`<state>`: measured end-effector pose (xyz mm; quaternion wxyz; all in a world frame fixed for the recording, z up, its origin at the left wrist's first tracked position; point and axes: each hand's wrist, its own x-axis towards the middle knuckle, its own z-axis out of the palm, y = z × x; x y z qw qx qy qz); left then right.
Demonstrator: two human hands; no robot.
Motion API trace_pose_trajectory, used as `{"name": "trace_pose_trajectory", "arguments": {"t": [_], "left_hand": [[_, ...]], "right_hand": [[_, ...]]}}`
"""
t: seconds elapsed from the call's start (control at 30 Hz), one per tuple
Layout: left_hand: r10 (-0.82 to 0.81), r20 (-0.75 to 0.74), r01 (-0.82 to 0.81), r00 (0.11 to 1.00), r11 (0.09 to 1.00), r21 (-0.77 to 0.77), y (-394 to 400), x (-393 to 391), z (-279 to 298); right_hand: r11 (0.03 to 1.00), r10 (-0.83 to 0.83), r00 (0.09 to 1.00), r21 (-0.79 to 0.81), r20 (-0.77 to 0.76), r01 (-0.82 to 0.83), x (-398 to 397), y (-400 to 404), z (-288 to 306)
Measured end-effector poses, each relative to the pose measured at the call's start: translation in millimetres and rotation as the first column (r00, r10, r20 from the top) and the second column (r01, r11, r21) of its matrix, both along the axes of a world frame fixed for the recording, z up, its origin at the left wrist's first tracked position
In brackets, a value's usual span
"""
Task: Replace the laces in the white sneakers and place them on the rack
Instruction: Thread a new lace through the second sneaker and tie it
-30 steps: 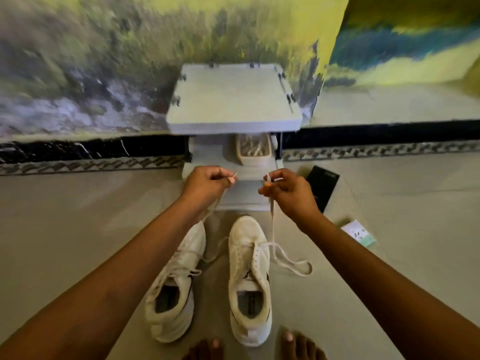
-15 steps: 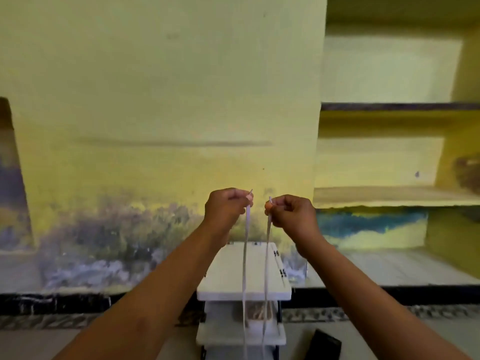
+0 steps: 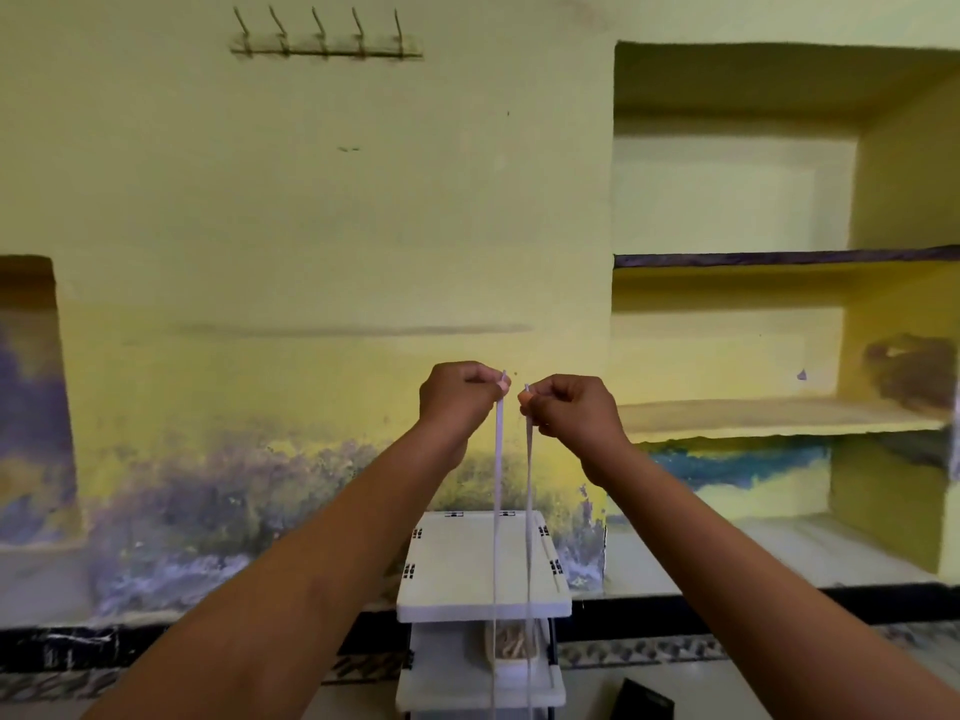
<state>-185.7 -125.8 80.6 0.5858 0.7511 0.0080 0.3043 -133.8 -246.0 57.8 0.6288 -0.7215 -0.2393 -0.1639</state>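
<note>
Both my hands are raised in front of the yellow wall, close together. My left hand (image 3: 460,394) pinches one end of a white shoelace (image 3: 497,491). The other end is pinched in my right hand (image 3: 569,413). The two strands hang straight down, side by side, and run out of the bottom of the frame. Behind the strands stands the white two-tier rack (image 3: 457,563) against the wall. The white sneakers are out of view below.
A small tray of pale sticks (image 3: 511,648) sits on the rack's lower tier. A dark flat object (image 3: 641,701) lies on the floor right of the rack. Wall niches with shelves (image 3: 779,413) are on the right, a row of hooks (image 3: 324,39) high up.
My hands rose from just above the sneakers to chest height, drawing the lace ends up taut. The view tilted up, so the sneakers and floor dropped out of sight.
</note>
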Motion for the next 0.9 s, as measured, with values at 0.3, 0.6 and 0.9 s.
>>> {"name": "trace_pose_trajectory", "arguments": {"t": [0.3, 0.6, 0.9], "left_hand": [[0.003, 0.008, -0.003, 1.0, 1.0, 0.0, 4, -4, -4], [-0.061, 0.002, 0.061, 0.998, 0.996, 0.058, -1, -5, 14], [-0.128, -0.043, 0.127, 0.991, 0.991, -0.04, -1, 0, 10]], "right_hand": [[0.999, -0.036, 0.999, -0.016, 0.009, 0.036, 2, -2, -1], [0.994, 0.092, 0.994, 0.064, -0.054, -0.089, -3, 5, 1], [0.981, 0.16, 0.983, 0.122, -0.09, -0.149, -3, 6, -5]]}}
